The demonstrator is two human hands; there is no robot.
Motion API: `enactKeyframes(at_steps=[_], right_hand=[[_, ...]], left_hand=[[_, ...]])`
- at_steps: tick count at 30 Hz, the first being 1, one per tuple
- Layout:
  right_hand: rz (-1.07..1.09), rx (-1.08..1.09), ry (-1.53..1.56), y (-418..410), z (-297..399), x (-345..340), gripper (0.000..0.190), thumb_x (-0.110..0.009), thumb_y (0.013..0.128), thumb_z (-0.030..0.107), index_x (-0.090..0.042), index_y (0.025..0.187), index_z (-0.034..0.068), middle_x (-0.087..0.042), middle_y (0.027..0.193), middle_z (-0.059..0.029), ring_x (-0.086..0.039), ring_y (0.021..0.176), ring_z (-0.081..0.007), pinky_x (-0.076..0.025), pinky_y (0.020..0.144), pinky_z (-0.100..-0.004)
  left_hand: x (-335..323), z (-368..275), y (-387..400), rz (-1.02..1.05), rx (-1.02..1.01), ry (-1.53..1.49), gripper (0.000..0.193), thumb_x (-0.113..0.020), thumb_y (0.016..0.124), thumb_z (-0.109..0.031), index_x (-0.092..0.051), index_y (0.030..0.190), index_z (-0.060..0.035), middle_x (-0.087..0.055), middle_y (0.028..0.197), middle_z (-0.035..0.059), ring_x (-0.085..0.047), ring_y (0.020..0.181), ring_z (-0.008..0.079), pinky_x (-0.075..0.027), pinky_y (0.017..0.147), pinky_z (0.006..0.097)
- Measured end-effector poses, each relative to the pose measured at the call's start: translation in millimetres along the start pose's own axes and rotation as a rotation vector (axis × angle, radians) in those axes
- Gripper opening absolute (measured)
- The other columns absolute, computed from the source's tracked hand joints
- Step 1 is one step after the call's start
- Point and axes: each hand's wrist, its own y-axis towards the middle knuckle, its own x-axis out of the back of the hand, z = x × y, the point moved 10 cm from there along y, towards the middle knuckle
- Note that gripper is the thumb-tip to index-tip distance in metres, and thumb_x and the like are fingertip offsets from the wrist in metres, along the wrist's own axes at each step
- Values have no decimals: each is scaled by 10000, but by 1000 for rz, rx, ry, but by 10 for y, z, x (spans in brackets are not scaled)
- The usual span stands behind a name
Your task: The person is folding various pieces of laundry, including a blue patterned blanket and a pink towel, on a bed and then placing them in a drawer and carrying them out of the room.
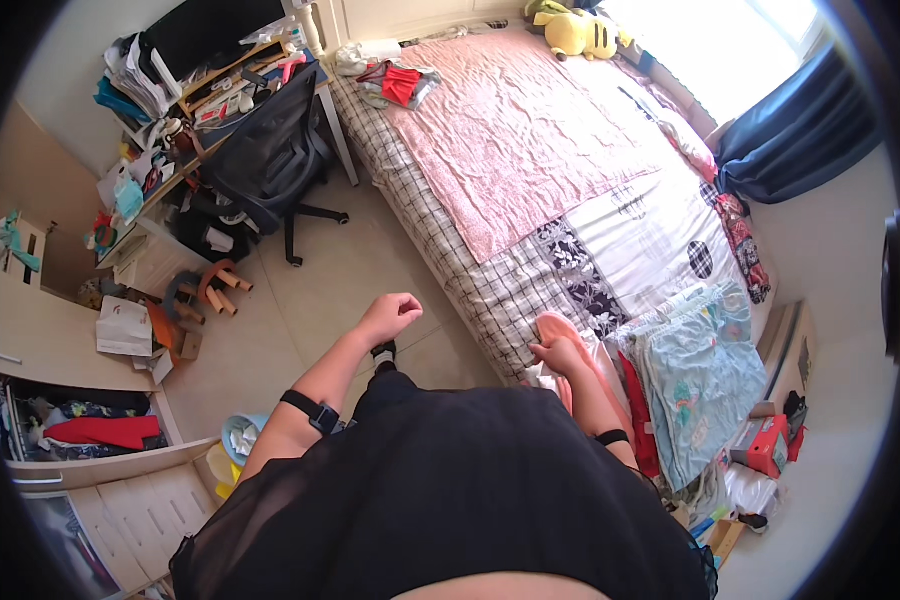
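Note:
My left hand (391, 318) hangs over the tiled floor with its fingers curled; whether anything is between them is too small to tell. At the bed's near corner, my right hand (559, 355) is at a peach-pink padded item (557, 325), with the thumb out to the left; its grip is partly hidden. Pink and white fabric (546, 380) lies beside that wrist. Light blue printed cloth (709, 375) drapes over the bed's end, right of my right arm. A pink textured sheet (525, 135) covers much of the plaid bedding (487, 315).
A black mesh office chair (270, 150) stands by the cluttered desk (217, 135) at the left. Two small stools (221, 277), an open drawer of clothes (82, 427) and a blue bin (234, 431) are nearby. A red box (766, 448) lies at the right.

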Motion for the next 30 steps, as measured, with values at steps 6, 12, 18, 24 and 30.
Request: enactKeyframes(at_steps=[6, 12, 18, 24, 30], right_hand=[[-41, -122, 118, 425, -658, -23, 209, -566, 736, 136, -654, 871, 4, -652, 711, -85, -615, 661, -140, -457, 642, -237], [-198, -361, 365, 322, -828, 200, 242, -538, 757, 90, -603, 935, -59, -641, 696, -113, -619, 642, -165, -465, 601, -263], [-493, -539, 549, -16, -1349, -58, 199, -565, 720, 125, -645, 855, 3, -610, 619, -99, -560, 550, -138, -440, 517, -276], [-311, -920, 809, -358, -2214, -1229, 264, -518, 776, 51, -551, 1029, -16, -603, 718, -131, -591, 601, -217, -449, 491, -349], [-221, -1008, 953, 589, -2082, -1130, 265, -460, 818, 131, -544, 1029, -5, -618, 805, -137, -602, 728, -249, -463, 621, -377]], left_hand=[[651, 586, 353, 5, 56, 96, 190, -607, 755, -221, -610, 816, -41, -602, 686, 67, -549, 616, 130, -442, 594, 277], [1503, 1392, 783, -28, 106, 29, 125, -525, 751, -93, -621, 822, -55, -620, 734, 66, -570, 669, 138, -458, 633, 271], [1738, 1905, 1462, 37, 194, 121, 136, -521, 756, -87, -627, 838, -62, -626, 757, 69, -581, 703, 150, -469, 656, 283], [1476, 2008, 2105, 247, 342, 146, 166, -552, 767, -137, -634, 898, -78, -629, 823, 86, -592, 743, 176, -480, 680, 299], [1663, 1508, 3071, 335, 204, 196, 177, -569, 764, -154, -624, 905, -62, -628, 835, 94, -596, 751, 180, -479, 681, 299]])
